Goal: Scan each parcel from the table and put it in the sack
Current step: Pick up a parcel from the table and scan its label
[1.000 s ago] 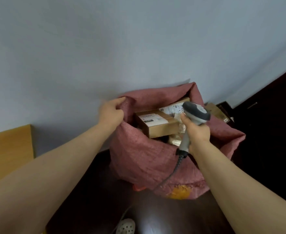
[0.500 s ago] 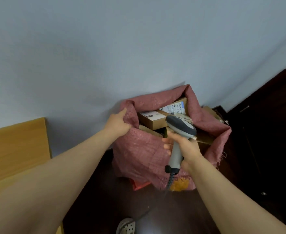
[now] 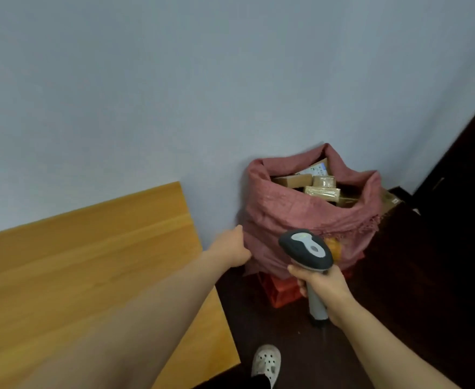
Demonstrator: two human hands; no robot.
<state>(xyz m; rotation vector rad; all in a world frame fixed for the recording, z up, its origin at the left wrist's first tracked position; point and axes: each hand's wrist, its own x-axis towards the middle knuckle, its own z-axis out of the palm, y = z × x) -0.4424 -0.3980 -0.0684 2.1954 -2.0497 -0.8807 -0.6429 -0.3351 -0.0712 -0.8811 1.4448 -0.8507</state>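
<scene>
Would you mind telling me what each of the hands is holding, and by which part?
The right hand grips the scanner by its handle. The left hand is beside the sack; a grip cannot be told.

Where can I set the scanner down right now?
The wooden table top shows bare between the wall and the left arm. Dark floor right of the scanner is free too. The sack mouth is crowded with parcels.
</scene>
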